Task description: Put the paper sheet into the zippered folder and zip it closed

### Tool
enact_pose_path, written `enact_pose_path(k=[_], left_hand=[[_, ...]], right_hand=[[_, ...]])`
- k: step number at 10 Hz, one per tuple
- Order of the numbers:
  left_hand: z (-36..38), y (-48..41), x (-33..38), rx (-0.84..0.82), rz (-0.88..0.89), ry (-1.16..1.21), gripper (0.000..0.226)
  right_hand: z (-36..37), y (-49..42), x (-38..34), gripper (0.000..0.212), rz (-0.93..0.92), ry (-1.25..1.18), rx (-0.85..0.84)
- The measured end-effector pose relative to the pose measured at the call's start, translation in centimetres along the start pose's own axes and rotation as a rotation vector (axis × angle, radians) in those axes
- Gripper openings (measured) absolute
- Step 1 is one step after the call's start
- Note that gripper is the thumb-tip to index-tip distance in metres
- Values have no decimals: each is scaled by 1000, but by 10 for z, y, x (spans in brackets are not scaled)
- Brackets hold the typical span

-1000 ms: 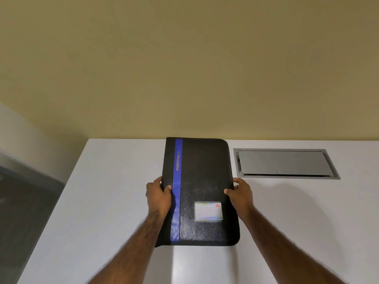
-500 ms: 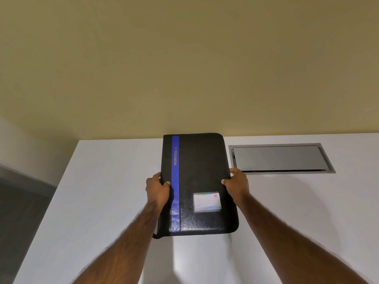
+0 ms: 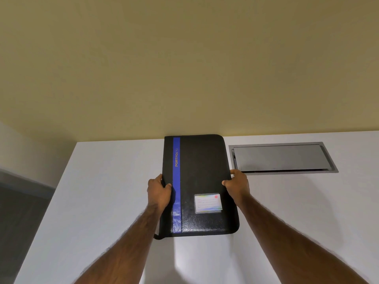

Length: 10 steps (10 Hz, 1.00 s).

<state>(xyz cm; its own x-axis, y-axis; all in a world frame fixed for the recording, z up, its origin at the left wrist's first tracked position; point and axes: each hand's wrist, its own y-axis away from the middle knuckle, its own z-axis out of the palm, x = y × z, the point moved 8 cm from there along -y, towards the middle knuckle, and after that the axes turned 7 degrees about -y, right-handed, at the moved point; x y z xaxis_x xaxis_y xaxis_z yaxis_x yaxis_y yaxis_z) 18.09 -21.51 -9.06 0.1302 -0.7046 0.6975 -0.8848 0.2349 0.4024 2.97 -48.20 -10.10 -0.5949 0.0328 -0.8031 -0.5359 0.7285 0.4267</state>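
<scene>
A black zippered folder (image 3: 202,173) with a blue stripe and a small label card lies closed over the white table (image 3: 98,197), its far end at the table's back edge. My left hand (image 3: 159,191) grips its left edge, thumb on top. My right hand (image 3: 238,185) grips its right edge the same way. A short black strap or zip tab sticks out at the folder's near left corner. No paper sheet is visible.
A grey metal cable hatch (image 3: 281,157) is set flush into the table right of the folder. A yellow wall (image 3: 184,68) rises directly behind the table. Dark floor (image 3: 18,212) lies beyond the table's left edge.
Both hands have kept their grip and moved the folder away from me toward the wall. Its far end now reaches the table's back edge.
</scene>
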Motion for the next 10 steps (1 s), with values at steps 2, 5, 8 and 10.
enact_pose_path(k=[2, 5, 8, 10], left_hand=[[4, 18, 15, 91, 167, -409, 52], [46, 44, -2, 5, 492, -831, 74], [58, 66, -27, 25, 480, -914, 74], [55, 71, -22, 18, 485, -857, 78]], right_hand=[[4, 12, -6, 38, -100, 281, 29], [57, 68, 8, 79, -549, 912, -66], [59, 80, 24, 81, -454, 927, -29], [52, 78, 19, 88, -475, 917, -24]])
